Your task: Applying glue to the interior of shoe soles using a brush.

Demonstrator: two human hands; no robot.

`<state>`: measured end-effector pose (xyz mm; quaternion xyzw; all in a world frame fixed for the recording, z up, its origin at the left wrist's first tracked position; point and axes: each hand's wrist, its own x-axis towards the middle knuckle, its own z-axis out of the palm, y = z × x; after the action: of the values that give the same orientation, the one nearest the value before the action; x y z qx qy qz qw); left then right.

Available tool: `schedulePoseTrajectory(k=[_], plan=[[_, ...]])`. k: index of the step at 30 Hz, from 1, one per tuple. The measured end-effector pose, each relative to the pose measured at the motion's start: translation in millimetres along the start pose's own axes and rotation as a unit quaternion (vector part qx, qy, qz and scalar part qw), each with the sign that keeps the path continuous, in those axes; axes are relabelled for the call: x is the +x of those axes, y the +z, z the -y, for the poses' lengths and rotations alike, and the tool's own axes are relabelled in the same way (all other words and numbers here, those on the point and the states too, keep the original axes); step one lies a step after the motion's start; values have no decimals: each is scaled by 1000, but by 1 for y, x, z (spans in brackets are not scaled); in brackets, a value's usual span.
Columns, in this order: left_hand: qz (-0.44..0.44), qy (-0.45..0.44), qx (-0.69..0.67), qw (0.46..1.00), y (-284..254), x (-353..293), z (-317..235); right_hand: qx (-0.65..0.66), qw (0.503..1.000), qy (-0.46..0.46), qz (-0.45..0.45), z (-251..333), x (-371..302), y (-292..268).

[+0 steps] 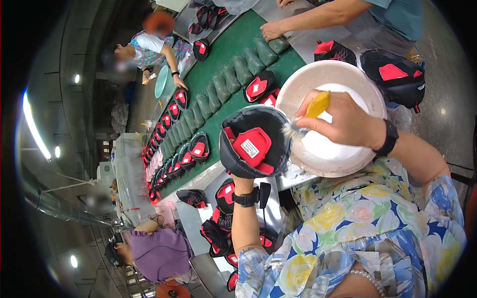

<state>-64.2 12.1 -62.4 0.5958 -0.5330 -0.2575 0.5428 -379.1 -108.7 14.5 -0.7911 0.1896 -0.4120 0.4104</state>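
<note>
My left hand (242, 184) is mostly hidden beneath a black shoe upper (229, 152) with red lining, which it holds up with the open underside facing me. A white label sits on the red part inside. My right hand (343, 119) is closed round the yellow handle of a brush (318, 104). Its pale bristles touch or nearly touch the right rim of the upper. Below my right hand stands a large pale basin (298, 82) with white liquid in it, some smeared on its walls.
A green conveyor belt (233, 37) carries a row of dark green shoe lasts (231, 79) and rows of black-and-red uppers (199, 149). More uppers (214, 237) lie on the metal surface by my left arm. Several co-workers are near the belt, one with a hand (272, 31) at its edge.
</note>
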Motion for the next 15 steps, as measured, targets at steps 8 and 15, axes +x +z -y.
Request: schedulePoseTrajectory(k=[8, 15], plan=[[-58, 116, 224, 966, -4, -6, 17, 13, 1000, 0, 3, -17, -2, 25], [37, -230, -270, 934, 25, 2, -23, 1, 992, -129, -10, 10, 53, 23]])
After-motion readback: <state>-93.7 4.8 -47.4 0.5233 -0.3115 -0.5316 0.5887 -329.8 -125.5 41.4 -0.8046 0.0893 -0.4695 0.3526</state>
